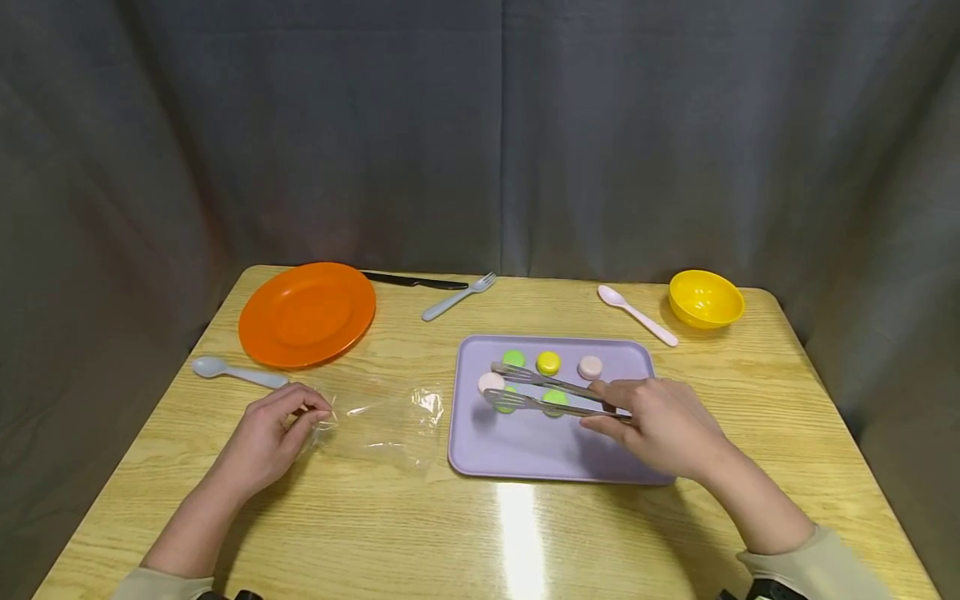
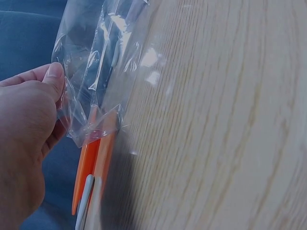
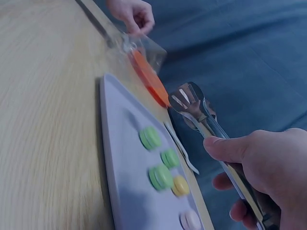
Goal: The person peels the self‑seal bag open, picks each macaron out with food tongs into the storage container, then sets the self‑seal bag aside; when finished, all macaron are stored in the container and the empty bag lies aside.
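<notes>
My right hand (image 1: pixel 663 421) grips metal tongs (image 1: pixel 570 387) above the lilac tray (image 1: pixel 555 462), thumb on one arm and fingers on the other. Between the two slotted tong heads sits a pale pink macaron (image 1: pixel 491 383); in the right wrist view the near tong head covers it. On the tray lie three green macarons, one of them a green macaron (image 3: pixel 160 177), plus a yellow macaron (image 1: pixel 548 362) and another pink macaron (image 1: pixel 590 367). With thumb and fingertips, my left hand (image 1: pixel 266 437) pinches the edge of a clear plastic bag (image 1: pixel 390 421), which extends toward the tray.
Behind the left hand are an orange plate (image 1: pixel 307 312) and a grey spoon (image 1: pixel 240 372). A black knife (image 1: pixel 416 282) and a grey fork (image 1: pixel 459 297) lie along the back edge. At the back right are a pink spoon (image 1: pixel 637 315) and a yellow bowl (image 1: pixel 705 300).
</notes>
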The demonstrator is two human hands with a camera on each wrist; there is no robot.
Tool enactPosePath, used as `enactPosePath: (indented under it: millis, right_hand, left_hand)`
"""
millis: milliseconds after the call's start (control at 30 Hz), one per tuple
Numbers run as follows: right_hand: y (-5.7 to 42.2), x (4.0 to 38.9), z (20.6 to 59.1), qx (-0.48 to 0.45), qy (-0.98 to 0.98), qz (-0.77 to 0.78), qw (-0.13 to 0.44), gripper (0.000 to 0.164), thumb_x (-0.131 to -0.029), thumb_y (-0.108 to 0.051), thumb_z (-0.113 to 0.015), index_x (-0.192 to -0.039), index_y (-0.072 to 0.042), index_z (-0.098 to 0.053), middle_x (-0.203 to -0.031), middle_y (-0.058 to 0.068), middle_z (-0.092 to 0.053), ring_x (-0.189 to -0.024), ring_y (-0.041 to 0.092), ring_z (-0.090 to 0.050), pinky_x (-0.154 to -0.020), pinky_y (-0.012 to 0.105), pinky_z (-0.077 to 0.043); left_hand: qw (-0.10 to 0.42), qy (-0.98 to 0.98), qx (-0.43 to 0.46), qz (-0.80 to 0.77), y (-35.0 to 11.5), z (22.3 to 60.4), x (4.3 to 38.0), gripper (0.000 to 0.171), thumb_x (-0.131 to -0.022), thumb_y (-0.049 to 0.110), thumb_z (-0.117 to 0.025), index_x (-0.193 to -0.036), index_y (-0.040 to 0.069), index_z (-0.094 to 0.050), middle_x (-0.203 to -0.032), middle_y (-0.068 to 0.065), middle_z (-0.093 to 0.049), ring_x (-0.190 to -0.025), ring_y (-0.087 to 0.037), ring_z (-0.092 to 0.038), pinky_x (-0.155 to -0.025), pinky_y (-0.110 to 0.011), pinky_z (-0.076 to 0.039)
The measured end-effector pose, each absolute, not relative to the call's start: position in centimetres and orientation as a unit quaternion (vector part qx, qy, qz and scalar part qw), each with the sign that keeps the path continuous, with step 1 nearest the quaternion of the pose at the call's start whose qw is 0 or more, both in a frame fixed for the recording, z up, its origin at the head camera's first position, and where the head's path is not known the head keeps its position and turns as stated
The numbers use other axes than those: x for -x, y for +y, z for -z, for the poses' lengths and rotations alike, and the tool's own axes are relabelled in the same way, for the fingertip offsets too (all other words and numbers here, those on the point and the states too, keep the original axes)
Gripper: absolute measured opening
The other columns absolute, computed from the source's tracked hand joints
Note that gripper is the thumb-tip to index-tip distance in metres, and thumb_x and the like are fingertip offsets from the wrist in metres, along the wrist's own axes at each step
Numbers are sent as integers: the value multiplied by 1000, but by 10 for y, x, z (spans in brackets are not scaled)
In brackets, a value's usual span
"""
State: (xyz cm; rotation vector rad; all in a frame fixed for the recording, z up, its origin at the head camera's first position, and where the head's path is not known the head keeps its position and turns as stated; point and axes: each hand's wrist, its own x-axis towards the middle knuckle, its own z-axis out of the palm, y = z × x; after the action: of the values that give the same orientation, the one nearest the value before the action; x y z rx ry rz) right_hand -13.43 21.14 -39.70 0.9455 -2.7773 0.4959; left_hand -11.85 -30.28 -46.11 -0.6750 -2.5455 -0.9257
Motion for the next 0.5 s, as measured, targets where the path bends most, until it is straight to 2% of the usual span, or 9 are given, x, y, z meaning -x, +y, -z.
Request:
enactPosePath:
  millis: [167,300,500]
  right_hand:
    - [240,126,395,-298,-936,-161,91,23,-93,-40,-83,-87,-34,-61,-66,-23,-42,-55,0,-39,-49,26,-32]
    - [261,120,397,-269,-947,-156,85,16,-91,-39,-85,-95,-32,-71,-66,-23,-45,-56,0,-40,-49,26,-32]
    - [290,112,406,-240,-957,-140,84,33,-90,-40,-86,-114,-19,-81,-72,-21,-56,-61,4,-45,-54,29,-35]
  left_hand:
    - [176,-900,236,322,-303,461,119,25,-89,-8,-80,-98,14,-72,-98,11,-67,-84,-8,-61,-74,-13,-47]
    - [174,-903,232,316,-304,461,119,24,-90,-8,-79,-98,14,-72,-98,11,-67,-83,-8,-61,-73,-14,-47]
    - [171,-906,228,312,-305,461,119,26,-91,-7,-79,-98,16,-71,-99,11,-66,-83,-8,-60,-73,-14,-47]
